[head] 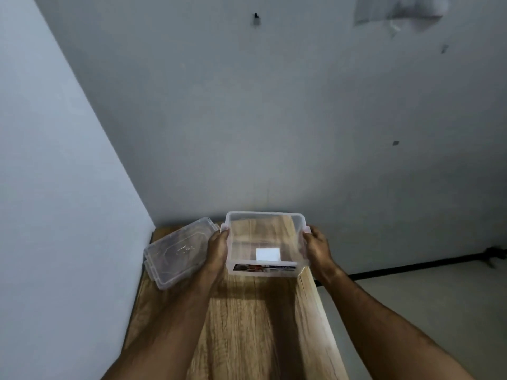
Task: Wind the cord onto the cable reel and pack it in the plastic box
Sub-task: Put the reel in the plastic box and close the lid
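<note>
Both hands hold the clear plastic box (264, 244) at the far end of the wooden surface (247, 325), near the wall. The left hand (218, 249) wraps the box's left side and the right hand (318, 249) its right side, each grip closed on the wall just below the small pink latches at the rim. Whether the box rests on the surface or is lifted slightly off it is hard to tell. The box is open and holds nothing but a white label (268, 254) seen through its bottom; a printed sticker (264, 267) runs along its near wall. Its lid (178, 250) lies just to the left, tilted, one corner hanging over the surface's edge.

Neither the cord nor the cable reel is in view, so the winding cannot be judged from here. The step in hand looks like readying or positioning the empty box. The next move likely calls for setting it down steadily, freeing both hands, and bringing the reel and cord in.
</note>
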Action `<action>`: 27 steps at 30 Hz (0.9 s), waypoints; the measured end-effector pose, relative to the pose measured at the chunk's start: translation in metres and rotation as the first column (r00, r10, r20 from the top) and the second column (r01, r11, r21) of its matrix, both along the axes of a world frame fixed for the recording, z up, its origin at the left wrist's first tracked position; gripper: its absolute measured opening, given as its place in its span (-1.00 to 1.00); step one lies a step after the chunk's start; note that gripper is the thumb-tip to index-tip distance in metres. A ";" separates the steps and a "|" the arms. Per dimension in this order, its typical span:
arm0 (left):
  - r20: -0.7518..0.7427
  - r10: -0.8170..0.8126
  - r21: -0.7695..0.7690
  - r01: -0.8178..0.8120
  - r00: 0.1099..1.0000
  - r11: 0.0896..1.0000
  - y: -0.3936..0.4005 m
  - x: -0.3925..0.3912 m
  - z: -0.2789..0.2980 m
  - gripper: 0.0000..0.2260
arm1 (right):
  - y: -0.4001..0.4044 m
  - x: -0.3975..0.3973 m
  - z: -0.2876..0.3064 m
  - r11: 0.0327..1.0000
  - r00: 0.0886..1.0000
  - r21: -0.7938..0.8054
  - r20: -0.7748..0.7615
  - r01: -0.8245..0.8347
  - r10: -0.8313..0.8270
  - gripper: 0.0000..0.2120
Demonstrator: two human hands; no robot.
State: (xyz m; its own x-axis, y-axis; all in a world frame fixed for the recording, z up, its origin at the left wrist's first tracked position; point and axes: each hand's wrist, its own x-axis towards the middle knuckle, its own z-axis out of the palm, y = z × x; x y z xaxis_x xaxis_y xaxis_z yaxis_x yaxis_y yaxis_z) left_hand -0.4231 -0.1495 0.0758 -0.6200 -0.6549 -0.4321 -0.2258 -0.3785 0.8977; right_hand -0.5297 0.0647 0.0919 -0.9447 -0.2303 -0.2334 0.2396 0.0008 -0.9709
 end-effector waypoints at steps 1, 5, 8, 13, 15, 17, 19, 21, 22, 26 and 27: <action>0.000 0.005 0.007 -0.005 1.000 1.000 0.003 0.011 -0.002 -0.57 | 0.004 0.012 0.005 1.000 1.000 -0.002 -0.006 -0.008 0.008 -0.79; -0.022 0.055 -0.008 -0.055 0.998 0.998 0.035 0.069 0.026 -0.67 | 0.021 0.057 0.014 0.997 0.997 0.009 -0.024 -0.075 0.075 -0.78; -0.031 0.059 -0.022 -0.059 0.998 0.998 0.050 0.112 0.026 -0.65 | 0.039 0.093 0.013 0.987 0.986 -0.001 -0.048 -0.161 0.161 -0.77; 0.035 0.054 -0.027 -0.053 0.998 0.998 0.076 0.175 0.017 -0.64 | 0.064 0.140 0.005 0.973 0.972 0.010 -0.033 -0.231 0.232 -0.76; 0.069 0.096 -0.084 -0.090 0.993 0.992 0.087 0.192 0.010 -0.71 | 0.070 0.154 0.000 0.970 0.970 0.014 -0.015 -0.242 0.243 -0.77; 0.080 0.106 -0.091 -0.099 0.991 0.991 0.093 0.206 0.002 -0.70 | 0.075 0.164 -0.008 0.971 0.972 0.027 -0.002 -0.237 0.237 -0.77; 0.074 0.089 -0.068 -0.085 0.993 0.994 0.099 0.217 -0.003 -0.70 | 0.080 0.172 -0.014 0.970 0.971 0.047 -0.005 -0.237 0.237 -0.76; 0.072 0.082 -0.036 -0.080 0.994 0.996 0.104 0.225 -0.004 -0.70 | 0.084 0.178 -0.019 0.967 0.969 0.064 0.000 -0.247 0.248 -0.76; 0.078 0.082 -0.032 -0.080 0.994 0.996 0.107 0.229 -0.004 -0.70 | 0.086 0.180 -0.021 0.964 0.967 0.074 0.005 -0.254 0.254 -0.76; 0.105 0.085 -0.055 -0.079 0.991 0.995 0.116 0.240 -0.001 -0.70 | 0.091 0.186 -0.028 0.963 0.967 0.080 0.004 -0.256 0.256 -0.76; 0.109 0.083 -0.057 -0.077 0.991 0.995 0.118 0.241 0.000 -0.70 | 0.092 0.187 -0.028 0.964 0.967 0.083 0.005 -0.253 0.254 -0.76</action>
